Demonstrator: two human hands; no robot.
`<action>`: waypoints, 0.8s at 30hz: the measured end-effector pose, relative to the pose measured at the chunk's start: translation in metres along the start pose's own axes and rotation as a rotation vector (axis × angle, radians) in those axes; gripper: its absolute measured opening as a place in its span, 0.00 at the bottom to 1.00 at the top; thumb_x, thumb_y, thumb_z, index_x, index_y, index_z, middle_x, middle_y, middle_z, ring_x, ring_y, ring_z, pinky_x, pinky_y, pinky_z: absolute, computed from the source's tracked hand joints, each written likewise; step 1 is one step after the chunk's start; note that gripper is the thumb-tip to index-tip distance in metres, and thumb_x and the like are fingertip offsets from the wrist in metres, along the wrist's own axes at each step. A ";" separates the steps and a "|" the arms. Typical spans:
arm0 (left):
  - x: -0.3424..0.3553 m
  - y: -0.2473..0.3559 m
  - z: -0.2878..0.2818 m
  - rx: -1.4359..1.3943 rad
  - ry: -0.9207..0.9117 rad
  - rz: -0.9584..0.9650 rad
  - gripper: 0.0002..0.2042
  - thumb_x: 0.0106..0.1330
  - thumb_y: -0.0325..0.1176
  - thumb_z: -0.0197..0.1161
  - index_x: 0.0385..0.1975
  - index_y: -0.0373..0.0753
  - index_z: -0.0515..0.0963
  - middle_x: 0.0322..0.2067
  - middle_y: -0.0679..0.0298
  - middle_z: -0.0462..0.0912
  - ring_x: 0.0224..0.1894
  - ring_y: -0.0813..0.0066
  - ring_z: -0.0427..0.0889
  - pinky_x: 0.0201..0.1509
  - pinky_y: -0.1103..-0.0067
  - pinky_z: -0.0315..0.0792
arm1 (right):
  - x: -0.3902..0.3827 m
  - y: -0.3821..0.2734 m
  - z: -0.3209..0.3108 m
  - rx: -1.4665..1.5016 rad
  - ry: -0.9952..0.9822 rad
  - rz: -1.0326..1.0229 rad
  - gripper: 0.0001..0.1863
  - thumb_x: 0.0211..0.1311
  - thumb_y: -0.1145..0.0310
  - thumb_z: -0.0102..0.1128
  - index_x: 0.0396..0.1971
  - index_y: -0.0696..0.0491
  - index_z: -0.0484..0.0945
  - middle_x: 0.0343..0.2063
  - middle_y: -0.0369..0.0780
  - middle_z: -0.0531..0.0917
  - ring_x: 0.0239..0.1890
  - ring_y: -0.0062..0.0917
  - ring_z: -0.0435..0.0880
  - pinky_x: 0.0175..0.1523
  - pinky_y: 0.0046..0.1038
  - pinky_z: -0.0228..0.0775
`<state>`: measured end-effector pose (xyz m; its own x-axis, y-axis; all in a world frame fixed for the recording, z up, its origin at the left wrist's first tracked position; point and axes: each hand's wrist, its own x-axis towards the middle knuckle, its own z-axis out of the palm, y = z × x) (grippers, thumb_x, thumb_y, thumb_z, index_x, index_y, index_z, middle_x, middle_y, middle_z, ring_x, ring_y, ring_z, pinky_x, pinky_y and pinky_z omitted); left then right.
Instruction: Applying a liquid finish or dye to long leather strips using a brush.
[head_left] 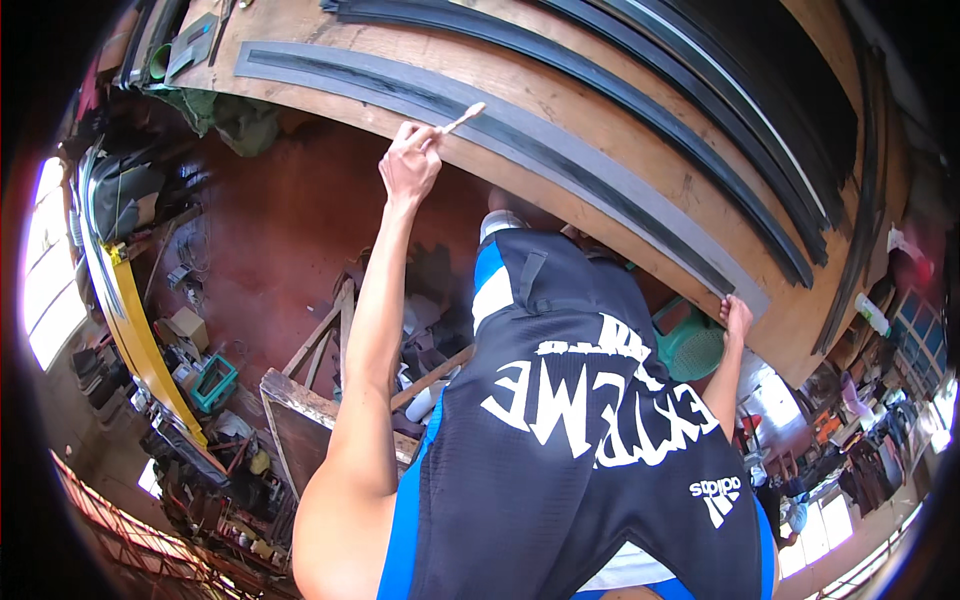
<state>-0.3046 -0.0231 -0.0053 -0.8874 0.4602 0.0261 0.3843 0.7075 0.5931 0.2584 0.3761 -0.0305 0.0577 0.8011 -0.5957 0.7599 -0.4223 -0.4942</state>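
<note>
My left hand [410, 160] grips a small pale-handled brush [462, 118], its head over a long grey strip [600, 200] with a darker band along its middle. The strip lies along the near edge of a wooden table [585, 95], bowed by the lens. At the strip's right end, my right hand [735, 318] is closed, fingertips pinching the strip near the table edge. Several long black rubber-like strips [600, 90] lie alongside, farther back on the table.
A green plastic stool [690, 350] is below the table's right part. Wooden frames [290, 405] stand low beside my left arm. Further left are a yellow beam [150, 350], a teal crate [212, 385] and piled clutter. A green cloth [240, 125] hangs at the table's left edge.
</note>
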 end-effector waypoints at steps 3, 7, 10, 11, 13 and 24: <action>0.011 -0.012 -0.027 -0.431 -0.162 -0.261 0.07 0.58 0.32 0.68 0.34 0.39 0.83 0.27 0.66 0.81 0.29 0.79 0.78 0.32 0.80 0.70 | -0.004 -0.003 -0.005 0.032 0.048 0.092 0.09 0.62 0.66 0.61 0.38 0.55 0.82 0.27 0.35 0.84 0.25 0.16 0.80 0.29 0.17 0.73; 0.032 -0.042 -0.065 -0.602 0.014 -0.556 0.14 0.59 0.36 0.71 0.37 0.32 0.78 0.27 0.66 0.80 0.28 0.84 0.73 0.32 0.83 0.68 | -0.012 -0.007 -0.022 0.209 0.031 0.048 0.10 0.62 0.65 0.61 0.39 0.54 0.80 0.31 0.36 0.84 0.32 0.19 0.82 0.34 0.20 0.75; 0.045 -0.074 -0.091 -0.538 0.167 -0.585 0.22 0.58 0.37 0.73 0.46 0.32 0.73 0.26 0.71 0.75 0.26 0.86 0.71 0.29 0.86 0.65 | -0.017 -0.015 -0.033 0.422 -0.009 0.043 0.12 0.62 0.67 0.61 0.42 0.56 0.79 0.38 0.39 0.83 0.38 0.25 0.83 0.42 0.25 0.76; 0.051 -0.086 -0.100 -0.663 0.240 -0.573 0.17 0.58 0.35 0.72 0.42 0.34 0.76 0.23 0.74 0.72 0.21 0.89 0.68 0.22 0.87 0.61 | -0.021 -0.020 -0.035 0.512 0.001 0.060 0.12 0.62 0.66 0.61 0.42 0.56 0.79 0.40 0.40 0.83 0.42 0.27 0.82 0.47 0.29 0.75; 0.068 -0.116 -0.115 -0.765 0.307 -0.639 0.10 0.59 0.33 0.70 0.35 0.36 0.78 0.20 0.76 0.70 0.15 0.91 0.63 0.16 0.86 0.55 | -0.037 -0.031 -0.045 0.611 -0.029 0.003 0.13 0.62 0.65 0.61 0.42 0.56 0.79 0.40 0.41 0.83 0.45 0.30 0.82 0.51 0.31 0.73; 0.170 -0.239 -0.123 -0.836 0.449 -0.731 0.05 0.64 0.25 0.61 0.38 0.32 0.77 0.26 0.59 0.84 0.17 0.83 0.73 0.19 0.86 0.66 | -0.232 -0.286 -0.180 1.118 -0.487 -0.749 0.16 0.69 0.68 0.46 0.43 0.67 0.75 0.45 0.49 0.80 0.53 0.35 0.76 0.63 0.36 0.62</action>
<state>-0.5790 -0.1800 -0.0436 -0.9002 -0.2516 -0.3554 -0.3851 0.0790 0.9195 0.1446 0.3877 0.3632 -0.5197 0.8542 -0.0173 -0.4021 -0.2624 -0.8772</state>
